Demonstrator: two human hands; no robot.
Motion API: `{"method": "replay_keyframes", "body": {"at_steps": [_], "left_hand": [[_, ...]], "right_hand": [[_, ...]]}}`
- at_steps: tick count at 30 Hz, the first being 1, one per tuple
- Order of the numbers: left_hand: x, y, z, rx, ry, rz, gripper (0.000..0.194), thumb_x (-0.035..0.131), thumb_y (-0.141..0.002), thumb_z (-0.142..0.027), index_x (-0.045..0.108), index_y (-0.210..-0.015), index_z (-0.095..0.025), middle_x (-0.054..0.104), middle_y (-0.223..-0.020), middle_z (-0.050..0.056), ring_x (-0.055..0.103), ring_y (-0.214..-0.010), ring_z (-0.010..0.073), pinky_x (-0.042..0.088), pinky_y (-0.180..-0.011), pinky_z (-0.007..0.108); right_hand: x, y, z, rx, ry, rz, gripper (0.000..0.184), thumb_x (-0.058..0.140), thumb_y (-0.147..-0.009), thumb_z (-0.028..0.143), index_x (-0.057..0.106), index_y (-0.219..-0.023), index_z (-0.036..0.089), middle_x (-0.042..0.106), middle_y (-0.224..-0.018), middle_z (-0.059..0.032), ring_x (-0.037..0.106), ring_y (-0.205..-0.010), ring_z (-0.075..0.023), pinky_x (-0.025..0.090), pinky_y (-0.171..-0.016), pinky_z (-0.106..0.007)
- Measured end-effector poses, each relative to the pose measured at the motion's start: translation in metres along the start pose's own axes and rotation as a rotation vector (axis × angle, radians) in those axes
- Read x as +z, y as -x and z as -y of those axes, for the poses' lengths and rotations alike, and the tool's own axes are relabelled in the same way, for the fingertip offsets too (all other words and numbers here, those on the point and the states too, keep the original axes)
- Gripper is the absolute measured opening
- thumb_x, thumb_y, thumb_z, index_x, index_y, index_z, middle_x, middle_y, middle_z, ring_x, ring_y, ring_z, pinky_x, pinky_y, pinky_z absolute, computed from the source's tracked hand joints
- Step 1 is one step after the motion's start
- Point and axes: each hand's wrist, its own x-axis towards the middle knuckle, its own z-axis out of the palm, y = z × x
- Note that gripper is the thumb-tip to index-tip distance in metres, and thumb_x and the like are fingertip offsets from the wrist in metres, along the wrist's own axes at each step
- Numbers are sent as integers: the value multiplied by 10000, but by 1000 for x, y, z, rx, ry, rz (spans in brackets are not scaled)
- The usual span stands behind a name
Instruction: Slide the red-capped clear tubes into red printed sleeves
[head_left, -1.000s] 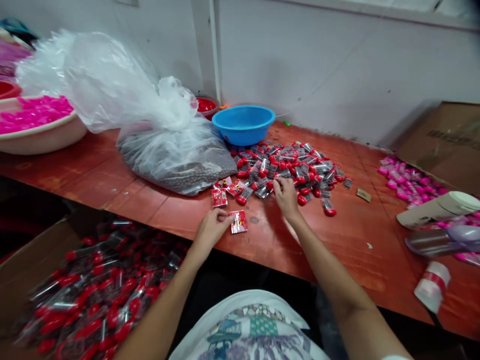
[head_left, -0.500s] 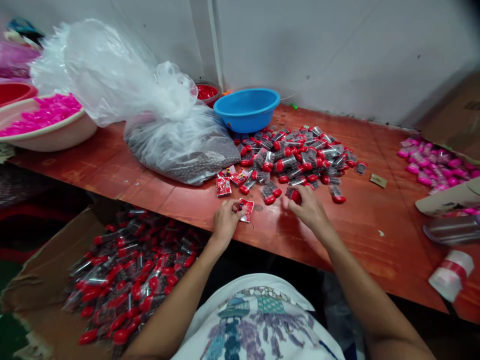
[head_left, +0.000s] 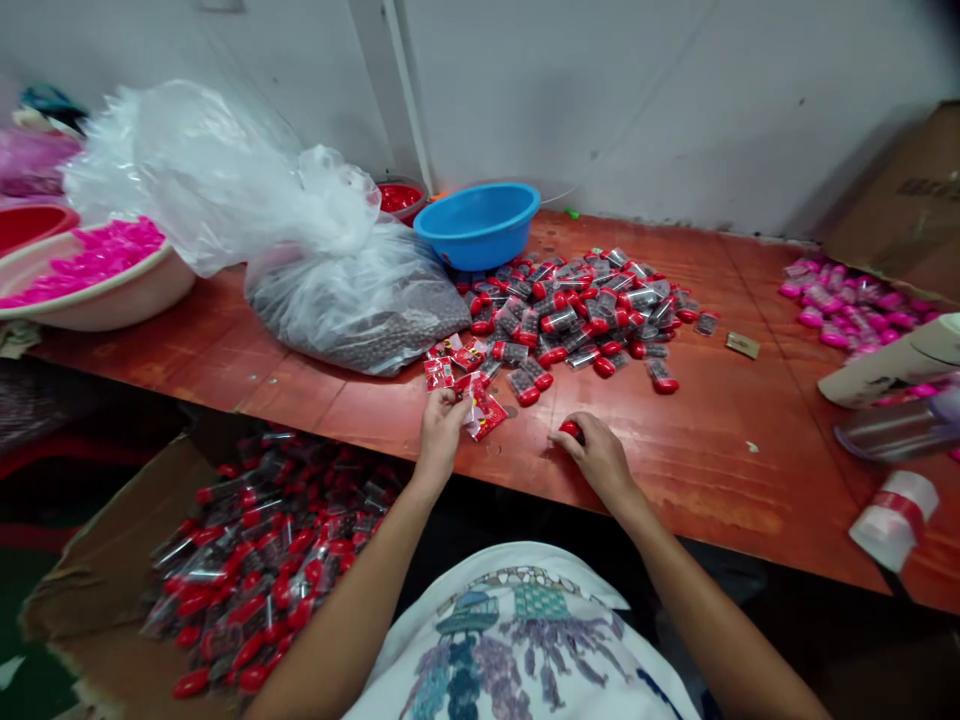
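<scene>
My left hand [head_left: 439, 428] pinches a small red printed packet [head_left: 482, 412] and lifts it just above the red wooden table [head_left: 697, 470]. My right hand [head_left: 598, 456] is closed on a red-capped clear tube [head_left: 571, 430] near the table's front edge. Behind both hands lies a pile of several red-capped tubes [head_left: 581, 310] filled with dark beads. A few more red packets [head_left: 450, 362] lie beside a clear plastic bag of dark beads [head_left: 352, 300].
A blue bowl [head_left: 478, 225] stands behind the pile. A cardboard box of finished red-capped tubes [head_left: 255, 560] sits below the table on the left. A cream basin of pink pieces [head_left: 97, 275] is far left. Pink tubes [head_left: 847, 305], paper cones and a tape roll [head_left: 892, 520] are at right.
My right hand took a red-capped tube from the pile and drew it back toward the table's front edge. My left hand lifted the red packet off the table.
</scene>
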Motion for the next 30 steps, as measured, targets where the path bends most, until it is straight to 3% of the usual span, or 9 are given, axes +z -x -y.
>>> {"method": "replay_keyframes", "body": {"at_steps": [4, 7, 10, 13, 17, 22, 25, 30], "left_hand": [[12, 14, -9, -283, 354, 113, 188, 668, -646, -155, 581, -813, -162, 669, -749, 26, 610, -638, 134, 488, -563, 244], [25, 27, -3, -356, 415, 136, 183, 671, -621, -100, 616, -789, -147, 698, -788, 39, 641, -701, 153, 534, -687, 310], [37, 39, 6, -350, 414, 142, 183, 688, -602, -77, 633, -764, -140, 702, -772, 25, 640, -687, 135, 524, -727, 290], [42, 49, 11, -340, 449, 179, 188, 701, -627, -105, 658, -807, -141, 712, -832, 38, 657, -767, 149, 513, -769, 275], [38, 55, 13, -401, 496, 204, 236, 702, -673, -163, 671, -906, -157, 715, -952, 65, 665, -876, 198, 525, -781, 320], [39, 56, 18, -324, 437, 109, 240, 747, -632, -138, 672, -860, -155, 714, -839, 28, 668, -771, 151, 513, -774, 278], [42, 52, 20, -250, 432, 39, 246, 770, -595, -120, 659, -811, -155, 692, -765, -6, 654, -697, 120, 511, -748, 262], [44, 45, 21, -242, 412, 25, 256, 796, -566, -128, 660, -783, -140, 674, -708, -9, 636, -628, 119, 521, -671, 262]], "right_hand": [[5, 5, 13, 243, -411, 22, 316, 523, -828, 531, 576, -886, 225, 581, -666, 15, 530, -553, -159, 400, -539, -271], [11, 4, 35, 330, -756, 29, 369, 685, -707, 475, 533, -925, 219, 574, -681, 38, 520, -542, -135, 418, -510, -245], [17, 3, 58, 297, -905, -12, 492, 802, -578, 350, 526, -964, 220, 606, -770, 38, 555, -632, -128, 460, -579, -237], [19, 2, 71, 345, -985, -19, 408, 758, -629, 306, 532, -959, 220, 590, -711, 58, 506, -522, -93, 428, -487, -212], [18, 3, 72, 383, -1001, 102, 350, 730, -643, 265, 554, -940, 210, 566, -631, 73, 444, -409, -68, 355, -378, -192], [13, 3, 62, 407, -964, 66, 414, 747, -647, 300, 532, -990, 213, 548, -595, 90, 452, -393, -72, 347, -355, -184], [12, 4, 60, 398, -991, 29, 471, 764, -649, 315, 516, -1038, 219, 610, -708, 64, 477, -438, -67, 381, -385, -184], [13, 4, 63, 360, -1020, 37, 523, 775, -643, 303, 509, -1085, 220, 625, -720, 61, 489, -447, -64, 383, -402, -179]]}}
